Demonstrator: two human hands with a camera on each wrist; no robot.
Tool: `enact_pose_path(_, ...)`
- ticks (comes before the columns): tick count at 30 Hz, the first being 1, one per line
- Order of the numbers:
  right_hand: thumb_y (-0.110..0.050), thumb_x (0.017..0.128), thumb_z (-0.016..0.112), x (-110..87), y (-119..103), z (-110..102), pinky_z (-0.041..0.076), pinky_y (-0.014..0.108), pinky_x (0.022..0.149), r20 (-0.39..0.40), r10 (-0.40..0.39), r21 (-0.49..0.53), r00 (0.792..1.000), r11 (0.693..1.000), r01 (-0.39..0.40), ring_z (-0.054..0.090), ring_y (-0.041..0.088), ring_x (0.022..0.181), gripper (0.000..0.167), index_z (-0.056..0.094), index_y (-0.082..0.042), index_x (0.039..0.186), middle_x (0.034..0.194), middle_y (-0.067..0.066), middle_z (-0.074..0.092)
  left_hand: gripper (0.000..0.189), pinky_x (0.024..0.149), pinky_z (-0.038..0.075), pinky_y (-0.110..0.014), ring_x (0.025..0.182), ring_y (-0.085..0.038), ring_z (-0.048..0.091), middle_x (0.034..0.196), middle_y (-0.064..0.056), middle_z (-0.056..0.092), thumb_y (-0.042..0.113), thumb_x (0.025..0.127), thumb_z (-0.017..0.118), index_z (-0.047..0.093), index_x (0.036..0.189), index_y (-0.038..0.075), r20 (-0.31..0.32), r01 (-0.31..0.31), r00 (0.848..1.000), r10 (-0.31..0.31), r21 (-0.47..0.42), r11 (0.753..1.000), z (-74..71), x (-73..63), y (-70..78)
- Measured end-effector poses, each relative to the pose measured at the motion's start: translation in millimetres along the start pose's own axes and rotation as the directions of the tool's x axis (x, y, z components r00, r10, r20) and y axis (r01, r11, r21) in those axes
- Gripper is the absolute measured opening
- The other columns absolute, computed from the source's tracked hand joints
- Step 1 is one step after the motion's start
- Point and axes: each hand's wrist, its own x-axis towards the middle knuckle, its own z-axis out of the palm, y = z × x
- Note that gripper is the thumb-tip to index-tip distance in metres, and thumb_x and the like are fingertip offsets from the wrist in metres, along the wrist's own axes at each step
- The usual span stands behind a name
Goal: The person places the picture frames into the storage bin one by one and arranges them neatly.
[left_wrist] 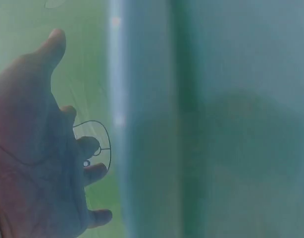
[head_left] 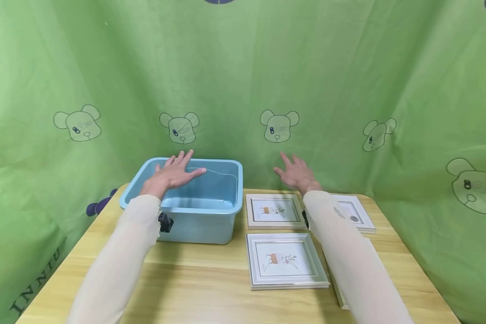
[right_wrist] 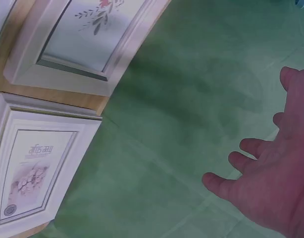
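Observation:
My left hand [head_left: 172,175] hovers over the blue plastic tub [head_left: 202,210], fingers spread and holding nothing; in the left wrist view its fingers [left_wrist: 95,173] show beside the tub's pale rim [left_wrist: 117,99]. To the right, my right hand [head_left: 296,173] reaches past the table's back edge, its fingers spread in the air before the green curtain. Below it lie picture frames: one with a deer-like print [head_left: 274,211] at the back, a similar white frame [head_left: 285,261] in front. A third frame [head_left: 355,213] with a flower print [right_wrist: 30,181] lies at the back right, partly behind my sleeve.
Another frame [head_left: 340,288] is mostly hidden under my right forearm. The wooden table [head_left: 202,288] has rounded back corners. A green curtain [head_left: 235,81] with bear-head drawings hangs close behind and around it.

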Motion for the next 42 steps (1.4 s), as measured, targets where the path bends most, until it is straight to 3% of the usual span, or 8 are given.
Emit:
enact_pose_path(11, -0.053, 0.102, 0.030, -3.4, 15.0, 14.3, 0.009, 0.065, 0.118, 0.019, -0.022, 0.013, 1.000, 1.000, 0.022, 0.009, 0.049, 0.146, 0.071, -0.001, -0.021, 0.157, 0.160, 0.028, 0.003, 0.098, 0.112, -0.009, -0.073, 0.150, -0.040, -0.005, 0.164, -0.009, -0.008, 0.083, 0.084, 0.029, -0.008, 0.156, 0.028, -0.043, 0.013, 0.999, -0.012, 0.017, 1.000, 10.4, -26.4, -26.5)
enact_pose_path(21, -0.058, 0.100, 0.028, -7.1, 25.5, 29.1, 0.013, 0.069, 0.115, 0.067, 0.009, 0.009, 0.998, 1.000, -0.009, 0.011, 0.053, 0.144, 0.073, 0.000, -0.020, 0.157, 0.159, 0.029, 0.005, 0.102, 0.107, -0.012, -0.077, 0.146, -0.049, -0.007, 0.162, -0.017, -0.009, 0.084, 0.083, 0.030, -0.012, 0.155, 0.025, -0.091, 0.068, 0.994, -0.069, -0.016, 0.998, 19.1, -57.2, -62.7)
enact_pose_path(29, -0.061, 0.099, 0.027, -14.3, 31.2, 42.1, 0.014, 0.070, 0.114, 0.085, 0.033, 0.045, 0.996, 0.998, -0.037, 0.013, 0.053, 0.143, 0.076, 0.002, -0.020, 0.157, 0.157, 0.032, 0.010, 0.105, 0.109, -0.003, -0.078, 0.146, -0.050, 0.000, 0.162, -0.014, -0.011, 0.083, 0.082, 0.038, -0.012, 0.155, 0.027, -0.158, 0.049, 0.986, -0.056, -0.044, 0.998, 23.0, -80.2, -90.3)
enact_pose_path(34, -0.059, 0.099, 0.030, -15.0, 34.8, 55.3, 0.019, 0.070, 0.113, 0.106, 0.057, 0.046, 0.993, 0.997, -0.062, 0.017, 0.054, 0.142, 0.075, 0.003, -0.018, 0.157, 0.155, 0.033, 0.016, 0.109, 0.109, 0.006, -0.077, 0.146, -0.051, 0.003, 0.162, -0.013, -0.011, 0.081, 0.081, 0.045, -0.012, 0.155, 0.025, -0.207, 0.032, 0.977, -0.048, -0.079, 0.996, 29.6, -88.5, -98.2)
enact_pose_path(42, -0.056, 0.099, 0.034, -22.4, 40.5, 65.0, 0.028, 0.074, 0.106, 0.152, 0.102, 0.064, 0.983, 0.992, -0.113, 0.017, 0.057, 0.140, 0.074, 0.004, -0.020, 0.157, 0.155, 0.032, 0.020, 0.112, 0.109, 0.019, -0.075, 0.145, -0.049, 0.013, 0.162, -0.020, 0.002, 0.071, 0.082, 0.058, -0.009, 0.156, 0.020, -0.306, -0.011, 0.951, -0.045, -0.179, 0.984, 40.5, -101.3, -106.1)
